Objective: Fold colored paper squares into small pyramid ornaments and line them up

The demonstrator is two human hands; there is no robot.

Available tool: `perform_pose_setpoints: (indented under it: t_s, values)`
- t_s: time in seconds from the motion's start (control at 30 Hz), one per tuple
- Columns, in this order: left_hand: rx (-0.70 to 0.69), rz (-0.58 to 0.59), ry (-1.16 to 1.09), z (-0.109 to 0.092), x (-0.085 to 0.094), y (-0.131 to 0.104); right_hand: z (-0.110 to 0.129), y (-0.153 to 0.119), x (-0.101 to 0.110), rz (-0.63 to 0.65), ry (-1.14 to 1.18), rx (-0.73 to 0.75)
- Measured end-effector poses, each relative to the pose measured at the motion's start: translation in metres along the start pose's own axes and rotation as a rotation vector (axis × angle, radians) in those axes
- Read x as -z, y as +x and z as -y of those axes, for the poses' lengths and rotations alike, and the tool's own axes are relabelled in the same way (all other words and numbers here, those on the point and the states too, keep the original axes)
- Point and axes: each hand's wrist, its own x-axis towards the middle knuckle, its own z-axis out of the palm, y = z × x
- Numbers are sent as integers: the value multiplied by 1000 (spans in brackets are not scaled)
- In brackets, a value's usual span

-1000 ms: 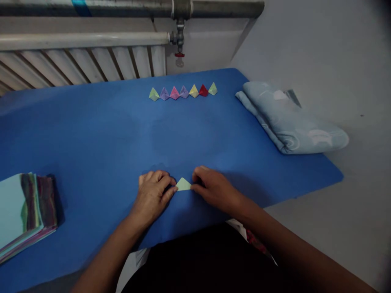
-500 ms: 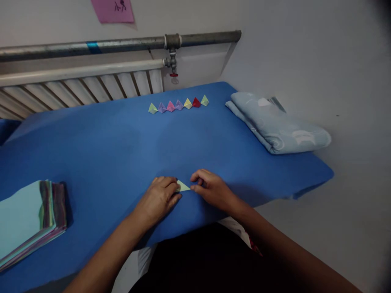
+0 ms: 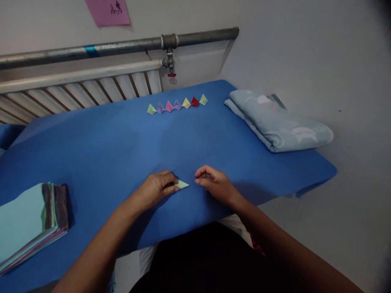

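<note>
Between the thumb and fingers of my left hand (image 3: 159,185) is a small piece of folded pale yellow-green paper (image 3: 182,184), its pointed tip facing right. The hand covers the paper's left part. My right hand (image 3: 215,182) is just to the right of that tip, apart from it, with fingers curled and a gap between thumb and fingertips; nothing shows in it. Farther back on the blue-covered table (image 3: 128,146) stands a row of several small folded paper shapes (image 3: 169,106) in green, purple, pink, yellow and red.
A stack of coloured paper sheets (image 3: 23,221) lies at the left. A folded light blue patterned cloth (image 3: 275,122) rests at the right by the wall. Behind the table are a white radiator (image 3: 82,95) and a metal pipe (image 3: 122,45) with a red-handled valve (image 3: 171,75).
My right hand has drawn away from the paper's tip, slightly to the right. My left hand has shifted from lying over the paper to gripping its left part. The view has tilted slightly.
</note>
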Motion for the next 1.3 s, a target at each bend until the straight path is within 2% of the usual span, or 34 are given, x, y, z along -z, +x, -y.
perform_pose_setpoints:
  t_s: [0.17, 0.3, 0.4, 0.57, 0.7, 0.97, 1.3]
  values:
    - [-4, -53, -3, 0, -6, -5, 3, -5, -14, 24, -41, 37]
    - [86, -216, 154, -4, -21, -10, 5, -6, -32, -9, -78, 75]
    - [178, -338, 221, -9, -30, -11, 5, -5, -38, -16, -110, 92]
    - [263, -493, 193, -21, -35, -10, 7, -8, -43, -54, -135, 125]
    - [262, -592, 130, -35, -42, -10, 8, -8, -51, -91, -151, 198]
    - [322, -710, 0, -48, -47, -10, 6, -4, -52, -145, -344, 287]
    - [372, -734, -114, -53, -51, -10, 10, -5, -53, -208, -344, 318]
